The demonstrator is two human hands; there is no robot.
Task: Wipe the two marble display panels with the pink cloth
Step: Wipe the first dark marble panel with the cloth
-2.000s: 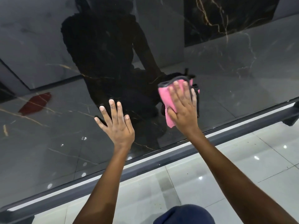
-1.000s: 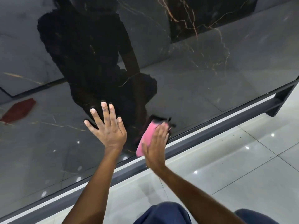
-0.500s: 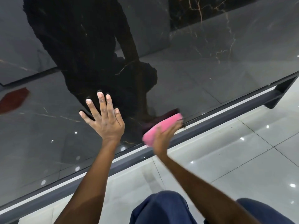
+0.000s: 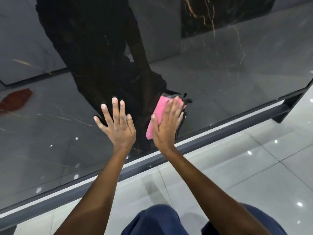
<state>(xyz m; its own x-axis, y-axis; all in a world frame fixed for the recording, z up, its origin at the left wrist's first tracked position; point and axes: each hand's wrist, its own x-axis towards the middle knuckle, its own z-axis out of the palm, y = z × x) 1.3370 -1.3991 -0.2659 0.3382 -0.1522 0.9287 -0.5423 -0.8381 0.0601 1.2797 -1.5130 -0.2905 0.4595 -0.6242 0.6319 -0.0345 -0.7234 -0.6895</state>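
A person's right hand [image 4: 166,122] presses a pink cloth [image 4: 156,118] flat-fingered against a dark marble panel [image 4: 237,73], near its lower frame [image 4: 220,131]. The left hand [image 4: 116,123] braces beside it, fingers spread. Wiping appears underway; next likely needs an upward stroke.

This looks like a tile or stone showroom. A large polished dark marble panel [image 4: 237,68] with gold veins stands on a grey metal display frame [image 4: 211,136] across the frame, above glossy pale floor tiles [image 4: 254,167] that mirror ceiling spotlights.
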